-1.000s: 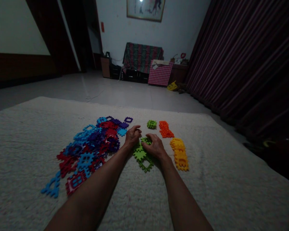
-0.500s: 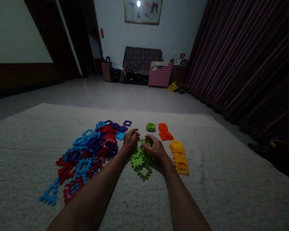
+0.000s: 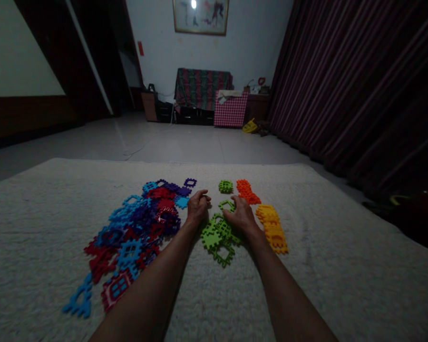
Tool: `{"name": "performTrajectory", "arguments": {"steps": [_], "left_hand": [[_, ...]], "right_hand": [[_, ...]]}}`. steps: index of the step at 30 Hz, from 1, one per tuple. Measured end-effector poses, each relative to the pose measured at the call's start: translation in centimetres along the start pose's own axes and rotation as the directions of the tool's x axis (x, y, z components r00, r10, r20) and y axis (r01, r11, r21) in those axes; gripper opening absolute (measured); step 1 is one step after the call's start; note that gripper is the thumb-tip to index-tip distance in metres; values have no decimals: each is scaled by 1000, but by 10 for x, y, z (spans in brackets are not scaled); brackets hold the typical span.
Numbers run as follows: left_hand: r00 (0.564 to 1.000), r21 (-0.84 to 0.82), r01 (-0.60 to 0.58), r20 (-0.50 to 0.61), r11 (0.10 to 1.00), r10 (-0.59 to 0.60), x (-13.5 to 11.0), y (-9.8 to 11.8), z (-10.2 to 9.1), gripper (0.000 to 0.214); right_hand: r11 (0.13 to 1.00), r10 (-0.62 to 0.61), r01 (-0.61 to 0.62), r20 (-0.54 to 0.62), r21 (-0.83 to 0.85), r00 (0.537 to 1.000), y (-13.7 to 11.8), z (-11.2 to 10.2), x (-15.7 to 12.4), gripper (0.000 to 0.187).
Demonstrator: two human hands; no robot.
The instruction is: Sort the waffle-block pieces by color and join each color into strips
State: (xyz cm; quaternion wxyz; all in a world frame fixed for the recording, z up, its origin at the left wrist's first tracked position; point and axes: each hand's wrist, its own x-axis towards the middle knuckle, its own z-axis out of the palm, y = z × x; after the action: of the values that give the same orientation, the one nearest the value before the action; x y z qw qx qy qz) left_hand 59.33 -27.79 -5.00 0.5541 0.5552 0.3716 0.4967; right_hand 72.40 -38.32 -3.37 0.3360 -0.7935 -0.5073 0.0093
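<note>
My right hand [image 3: 241, 216] has its thumb and fingers around the edge of a light green frame-shaped interlocking plastic piece [image 3: 227, 205]. To its left, my left hand [image 3: 199, 206] is loosely curled with its fingers partly apart, and nothing shows in it. Between my forearms lies a loose heap of green interlocking pieces [image 3: 211, 239], some with square openings. A small stack of green pieces [image 3: 226, 186] sits beyond my hands. The palm side of the left hand is hidden.
Orange pieces [image 3: 248, 191] and a row of yellow pieces [image 3: 272, 228] lie to the right. A large mixed pile of blue, red and purple pieces [image 3: 139, 221] spreads on the left. All rest on a cream quilted mat [image 3: 306, 294]; a dark curtain [image 3: 321, 85] hangs at the right.
My right hand has shifted right, and the green frame piece has moved with it, away from my left hand. The view has turned slightly. More of the green heap shows.
</note>
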Motion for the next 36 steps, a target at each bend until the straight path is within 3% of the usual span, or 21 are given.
{"name": "performTrajectory", "arguments": {"steps": [8, 15, 18, 22, 25, 28, 32, 36], "left_hand": [[1000, 6, 11, 16, 1000, -11, -3, 0, 2, 37], [1000, 8, 23, 7, 1000, -23, -4, 2, 4, 38], [999, 4, 36, -9, 999, -35, -5, 4, 6, 39], [999, 20, 36, -6, 999, -36, -5, 2, 7, 39], [999, 48, 29, -14, 998, -29, -4, 0, 7, 37], [1000, 71, 21, -21, 997, -20, -3, -1, 7, 36], [999, 66, 25, -26, 997, -24, -4, 1, 6, 34], [998, -1, 44, -36, 999, -44, -5, 6, 6, 35]], "right_hand": [[988, -8, 9, 5, -154, 1000, -1, -2, -3, 46], [995, -7, 1, -59, -98, 998, 1, 1, 0, 35], [999, 1, -7, -142, -42, 990, -2, 2, 13, 34], [994, -45, 20, -230, -109, 972, -7, 3, 46, 32], [983, -58, 11, -249, -185, 967, -10, 5, 69, 29], [974, 9, -63, -238, -218, 971, -13, 8, 81, 30], [974, 62, -110, -237, -196, 970, -15, 10, 81, 40], [993, -8, -29, -311, -114, 950, -13, 0, 66, 39]]}}
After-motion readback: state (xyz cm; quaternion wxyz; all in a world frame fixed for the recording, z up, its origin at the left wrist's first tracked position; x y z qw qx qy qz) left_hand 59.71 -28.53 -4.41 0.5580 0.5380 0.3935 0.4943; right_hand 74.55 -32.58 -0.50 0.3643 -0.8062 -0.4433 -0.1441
